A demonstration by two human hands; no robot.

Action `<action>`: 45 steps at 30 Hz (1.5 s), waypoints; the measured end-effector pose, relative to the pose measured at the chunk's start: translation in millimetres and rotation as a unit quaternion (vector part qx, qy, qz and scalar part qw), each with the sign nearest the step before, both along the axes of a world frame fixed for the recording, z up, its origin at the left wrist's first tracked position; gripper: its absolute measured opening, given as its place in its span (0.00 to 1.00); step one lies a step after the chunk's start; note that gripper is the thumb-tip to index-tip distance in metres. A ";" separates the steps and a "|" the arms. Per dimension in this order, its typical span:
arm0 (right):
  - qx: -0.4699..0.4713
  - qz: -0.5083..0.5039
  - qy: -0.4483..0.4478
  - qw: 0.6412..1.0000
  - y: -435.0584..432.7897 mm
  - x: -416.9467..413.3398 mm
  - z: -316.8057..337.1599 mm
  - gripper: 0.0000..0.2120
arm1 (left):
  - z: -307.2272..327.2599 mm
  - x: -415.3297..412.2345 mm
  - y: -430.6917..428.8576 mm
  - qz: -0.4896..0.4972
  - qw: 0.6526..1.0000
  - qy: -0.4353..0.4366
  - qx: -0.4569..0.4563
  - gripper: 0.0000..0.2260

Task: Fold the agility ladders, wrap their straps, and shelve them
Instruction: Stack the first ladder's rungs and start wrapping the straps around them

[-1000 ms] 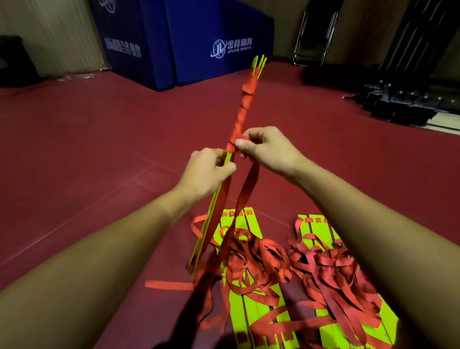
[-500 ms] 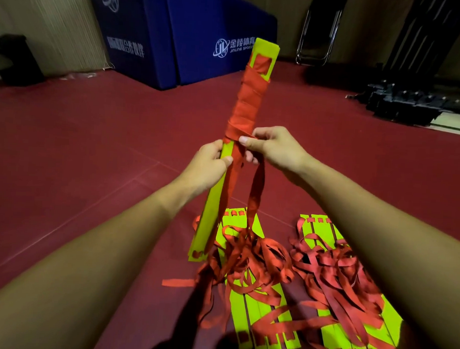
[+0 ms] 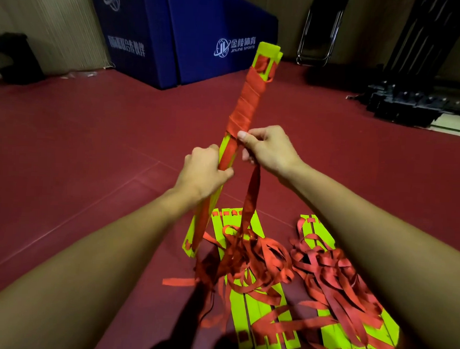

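Gripping the bundle (image 3: 223, 147) at frame centre, my left hand (image 3: 205, 170) curls round it; its long axis runs toward upper right, my right hand (image 3: 267, 149) just above pinching the strap (image 3: 250, 199)

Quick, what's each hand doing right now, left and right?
Left hand: closed around the folded ladder, holding it upright.
Right hand: pinching the loose red strap against the ladder.

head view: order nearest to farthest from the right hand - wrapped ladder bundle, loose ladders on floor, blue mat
1. wrapped ladder bundle, against the right hand, just left of it
2. loose ladders, on the floor below, close in
3. blue mat, far back left
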State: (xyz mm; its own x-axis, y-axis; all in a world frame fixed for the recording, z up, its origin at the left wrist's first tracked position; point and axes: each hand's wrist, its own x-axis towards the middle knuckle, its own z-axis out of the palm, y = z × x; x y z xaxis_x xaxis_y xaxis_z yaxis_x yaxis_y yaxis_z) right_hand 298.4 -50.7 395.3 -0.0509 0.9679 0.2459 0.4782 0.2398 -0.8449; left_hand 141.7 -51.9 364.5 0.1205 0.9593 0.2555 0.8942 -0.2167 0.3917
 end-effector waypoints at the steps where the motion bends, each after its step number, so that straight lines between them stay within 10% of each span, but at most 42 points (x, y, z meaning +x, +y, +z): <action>1: 0.001 0.024 -0.006 1.000 -1.0 -0.4 1.5 0.18 | -0.2 -0.7 0.7 -0.009 1.000 -0.022 -0.011 0.13; 11: -0.047 0.119 0.106 0.986 -1.3 5.3 3.2 0.06 | 5.5 1.6 -1.8 -0.074 0.991 -0.103 -0.051 0.11; 19: 0.035 0.009 -0.003 0.999 4.2 11.0 2.8 0.16 | 5.6 -1.2 1.3 -0.065 0.977 -0.188 -0.083 0.23; 30: 0.077 -0.085 -0.093 0.989 4.5 7.4 -3.5 0.21 | 4.8 6.6 -6.1 0.018 0.999 0.001 0.028 0.21; 45: -0.070 0.183 0.141 0.970 -4.5 14.2 -1.3 0.05 | 2.8 -5.8 -8.0 -0.198 0.919 -0.292 -0.173 0.16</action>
